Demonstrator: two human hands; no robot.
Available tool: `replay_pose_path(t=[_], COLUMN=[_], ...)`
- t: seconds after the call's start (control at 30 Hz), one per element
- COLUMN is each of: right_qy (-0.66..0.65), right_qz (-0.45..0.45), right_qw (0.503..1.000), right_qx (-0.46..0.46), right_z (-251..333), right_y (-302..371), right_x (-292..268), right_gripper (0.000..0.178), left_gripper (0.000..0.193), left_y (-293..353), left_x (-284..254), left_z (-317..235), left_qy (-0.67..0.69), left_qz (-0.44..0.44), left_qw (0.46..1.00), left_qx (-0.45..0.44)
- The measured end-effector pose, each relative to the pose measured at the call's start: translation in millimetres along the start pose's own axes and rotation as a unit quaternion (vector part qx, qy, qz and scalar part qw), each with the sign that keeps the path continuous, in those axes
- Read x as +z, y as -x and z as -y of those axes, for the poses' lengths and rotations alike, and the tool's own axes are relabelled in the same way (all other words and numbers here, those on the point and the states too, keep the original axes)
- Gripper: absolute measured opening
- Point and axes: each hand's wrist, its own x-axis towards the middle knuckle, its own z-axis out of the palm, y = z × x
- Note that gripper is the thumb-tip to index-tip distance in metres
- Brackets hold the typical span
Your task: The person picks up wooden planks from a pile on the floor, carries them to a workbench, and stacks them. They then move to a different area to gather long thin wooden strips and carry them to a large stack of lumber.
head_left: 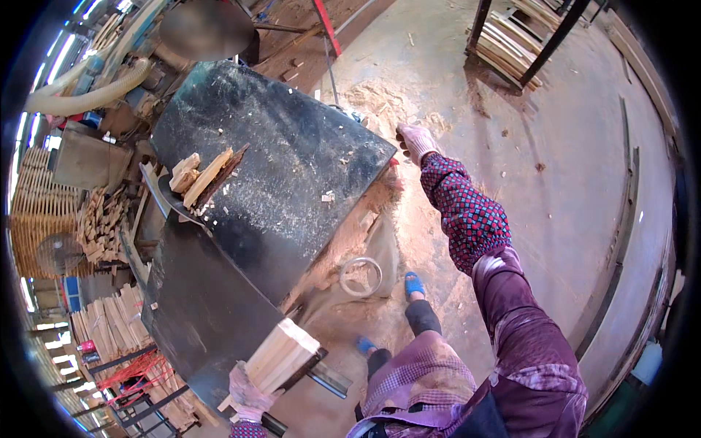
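Observation:
My left hand [248, 394], in a pale glove, grips the near end of a stack of light wood strips [283, 352]. The stack lies at the near edge of a dark metal machine table [212, 303], against a dark bar. My right hand [418, 143], also gloved, is stretched far out beside the right corner of the higher dark tabletop [277, 153]. Its fingers are curled; what they hold, if anything, is hidden. A small red part [394, 162] shows just below that hand. Several wood offcuts [208, 177] lie on the left edge of the tabletop, among scattered chips.
Below the table's right side is a handwheel [361, 277] amid sawdust [387, 109]. A rack of wood strips [504, 47] stands at the far right. Stacked wood [113, 321] and a pale hose [91, 91] are at the left. Someone's blurred head [204, 29] is beyond the table.

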Motion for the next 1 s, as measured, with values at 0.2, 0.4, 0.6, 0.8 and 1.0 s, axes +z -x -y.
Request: replay_pose_path(t=[0.2, 0.4, 0.6, 0.8, 1.0], right_qy=[0.084, 0.580, 0.023, -0.108, -0.011], right_qz=[0.067, 0.079, 0.160, 0.076, 0.098], right_qw=[0.991, 0.697, 0.987, 0.986, 0.991], right_qx=[-0.075, -0.414, -0.011, 0.100, 0.091], right_z=[15, -1, -89, -133, -160], right_y=[-54, -182, -181, -163, -39], right_x=[70, 32, 30, -14, -149], right_gripper=[0.027, 0.028, 0.028, 0.029, 0.027], left_gripper=[0.112, 0.072, 0.074, 0.114, 0.115], left_y=[63, 41, 86, 103, 87], left_x=[14, 5, 11, 11, 22], left_z=[-44, -66, -85, -105, -91], left_qy=[0.163, 0.224, 0.102, 0.051, 0.069], left_qz=[0.099, 0.034, -0.087, 0.054, 0.071], left_qw=[0.969, 0.966, 0.991, 0.994, 0.995], left_qx=[-0.157, -0.123, -0.025, -0.079, -0.032])
